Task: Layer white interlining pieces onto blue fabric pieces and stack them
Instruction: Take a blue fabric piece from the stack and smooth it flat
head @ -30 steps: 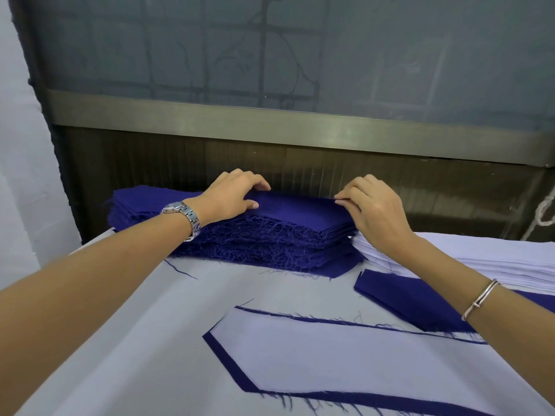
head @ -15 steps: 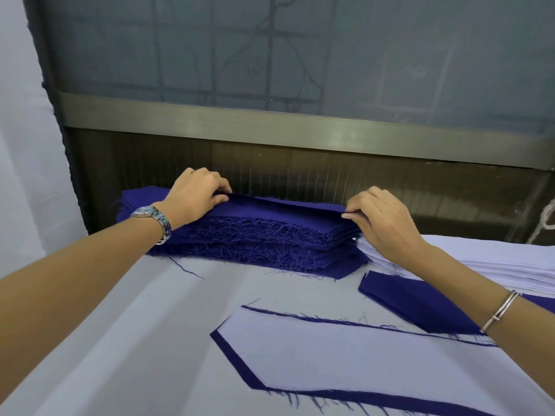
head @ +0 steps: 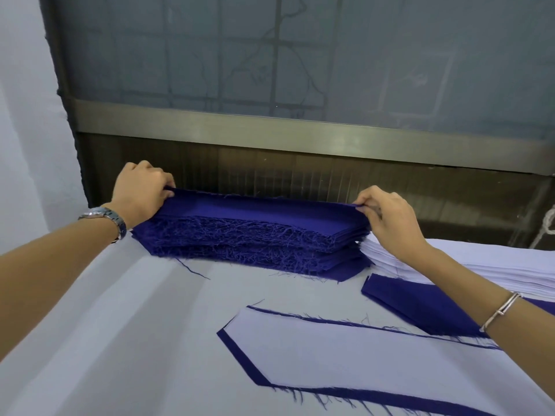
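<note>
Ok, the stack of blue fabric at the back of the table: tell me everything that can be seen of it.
The blue stack is a thick pile of many long, dark blue woven pieces, its near edge shaggy with frayed threads. It lies flat on the white-covered table at the far side, its right end beside the white interlining stack. The left hand and the right hand pinch the two ends of its top piece, held slightly raised above the rest.
</note>
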`<state>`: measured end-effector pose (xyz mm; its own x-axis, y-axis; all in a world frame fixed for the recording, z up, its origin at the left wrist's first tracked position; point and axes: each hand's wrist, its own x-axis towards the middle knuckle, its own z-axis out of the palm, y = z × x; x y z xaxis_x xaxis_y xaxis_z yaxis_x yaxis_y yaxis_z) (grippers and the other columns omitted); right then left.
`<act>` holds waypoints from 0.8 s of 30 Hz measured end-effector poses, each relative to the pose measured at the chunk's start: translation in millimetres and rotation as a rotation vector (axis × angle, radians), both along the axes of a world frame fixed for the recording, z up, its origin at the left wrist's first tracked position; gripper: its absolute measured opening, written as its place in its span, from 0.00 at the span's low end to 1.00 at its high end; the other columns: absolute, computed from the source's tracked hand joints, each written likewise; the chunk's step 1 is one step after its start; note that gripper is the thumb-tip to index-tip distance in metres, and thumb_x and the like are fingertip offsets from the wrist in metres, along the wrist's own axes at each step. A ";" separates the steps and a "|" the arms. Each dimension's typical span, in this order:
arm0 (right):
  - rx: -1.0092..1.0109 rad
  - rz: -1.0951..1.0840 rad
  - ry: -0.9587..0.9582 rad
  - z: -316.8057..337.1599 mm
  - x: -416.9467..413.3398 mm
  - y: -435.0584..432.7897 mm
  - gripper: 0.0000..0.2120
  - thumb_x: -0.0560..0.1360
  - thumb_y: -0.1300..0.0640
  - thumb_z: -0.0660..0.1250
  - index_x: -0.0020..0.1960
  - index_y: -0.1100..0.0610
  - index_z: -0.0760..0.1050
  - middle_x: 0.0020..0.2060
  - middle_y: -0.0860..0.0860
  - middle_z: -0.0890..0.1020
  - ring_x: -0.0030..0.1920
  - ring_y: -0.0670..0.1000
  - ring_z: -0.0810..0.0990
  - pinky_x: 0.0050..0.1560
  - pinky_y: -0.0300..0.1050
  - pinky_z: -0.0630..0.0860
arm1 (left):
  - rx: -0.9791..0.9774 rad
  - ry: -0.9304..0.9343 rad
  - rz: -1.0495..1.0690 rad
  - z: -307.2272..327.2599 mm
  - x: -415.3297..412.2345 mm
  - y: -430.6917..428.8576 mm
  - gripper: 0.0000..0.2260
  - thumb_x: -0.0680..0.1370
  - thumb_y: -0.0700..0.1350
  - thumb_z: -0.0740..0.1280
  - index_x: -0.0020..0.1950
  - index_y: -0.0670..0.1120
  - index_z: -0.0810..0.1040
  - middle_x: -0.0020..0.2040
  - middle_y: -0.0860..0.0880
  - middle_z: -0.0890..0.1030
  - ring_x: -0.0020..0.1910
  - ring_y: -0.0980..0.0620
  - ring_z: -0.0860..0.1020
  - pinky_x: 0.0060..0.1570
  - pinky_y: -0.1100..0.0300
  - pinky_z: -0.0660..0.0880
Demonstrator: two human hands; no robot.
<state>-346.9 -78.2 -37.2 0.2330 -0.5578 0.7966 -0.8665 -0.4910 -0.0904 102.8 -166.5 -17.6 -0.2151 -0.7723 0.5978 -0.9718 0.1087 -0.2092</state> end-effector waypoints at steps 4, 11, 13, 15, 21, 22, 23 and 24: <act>0.054 0.084 -0.243 6.8 -4.4 -4.4 0.07 0.79 0.68 0.67 0.54 0.60 0.81 0.43 0.51 0.85 0.40 0.49 0.82 0.45 0.42 0.79 | -0.158 0.170 -0.118 9.8 10.4 10.4 0.08 0.80 0.45 0.66 0.57 0.44 0.80 0.47 0.40 0.83 0.52 0.38 0.77 0.55 0.43 0.69; 0.211 0.107 -0.629 33.9 -43.4 15.5 0.14 0.81 0.64 0.64 0.46 0.46 0.79 0.38 0.39 0.84 0.39 0.37 0.81 0.37 0.28 0.75 | -0.168 0.387 -0.383 36.4 2.3 39.9 0.11 0.80 0.51 0.66 0.55 0.45 0.81 0.42 0.45 0.82 0.39 0.45 0.78 0.42 0.49 0.74; 0.254 0.070 -0.675 40.1 -61.7 31.5 0.10 0.81 0.61 0.66 0.45 0.48 0.78 0.34 0.40 0.84 0.30 0.39 0.80 0.30 0.31 0.76 | -0.023 0.544 -0.438 38.5 -7.9 48.0 0.09 0.80 0.50 0.66 0.54 0.46 0.81 0.42 0.47 0.83 0.39 0.49 0.80 0.40 0.53 0.77; 0.311 0.040 -0.703 43.3 -80.9 49.2 0.06 0.80 0.59 0.67 0.45 0.51 0.78 0.32 0.42 0.85 0.21 0.44 0.74 0.25 0.33 0.75 | 0.085 0.656 -0.476 35.3 -21.5 58.0 0.06 0.80 0.49 0.67 0.52 0.49 0.81 0.41 0.52 0.82 0.40 0.55 0.81 0.39 0.61 0.76; 0.620 -0.036 -0.746 35.1 -141.2 103.0 0.06 0.72 0.60 0.73 0.45 0.64 0.81 0.28 0.51 0.82 0.21 0.45 0.72 0.24 0.33 0.73 | 0.455 0.881 -0.507 8.0 -64.6 88.3 0.14 0.75 0.56 0.66 0.45 0.46 0.82 0.37 0.43 0.84 0.38 0.49 0.80 0.44 0.54 0.76; 0.672 -0.069 -0.739 31.9 -150.5 111.9 0.08 0.71 0.60 0.73 0.45 0.64 0.81 0.28 0.51 0.82 0.21 0.45 0.73 0.24 0.33 0.73 | 0.514 0.901 -0.496 2.4 -72.0 91.5 0.14 0.76 0.55 0.67 0.44 0.44 0.82 0.35 0.42 0.83 0.35 0.48 0.78 0.41 0.54 0.75; 0.716 -0.090 -0.742 28.3 -160.1 119.7 0.08 0.69 0.59 0.74 0.44 0.64 0.81 0.28 0.52 0.82 0.22 0.45 0.73 0.23 0.34 0.73 | 0.560 0.899 -0.471 -3.7 -78.3 93.4 0.14 0.78 0.54 0.67 0.43 0.43 0.81 0.32 0.43 0.81 0.32 0.50 0.75 0.37 0.56 0.74; 0.753 -0.109 -0.749 23.8 -169.4 126.4 0.09 0.67 0.58 0.74 0.43 0.63 0.82 0.28 0.53 0.82 0.22 0.46 0.74 0.23 0.34 0.73 | 0.602 0.891 -0.444 -9.5 -84.0 95.3 0.15 0.78 0.53 0.67 0.41 0.41 0.79 0.29 0.46 0.78 0.28 0.54 0.73 0.32 0.59 0.72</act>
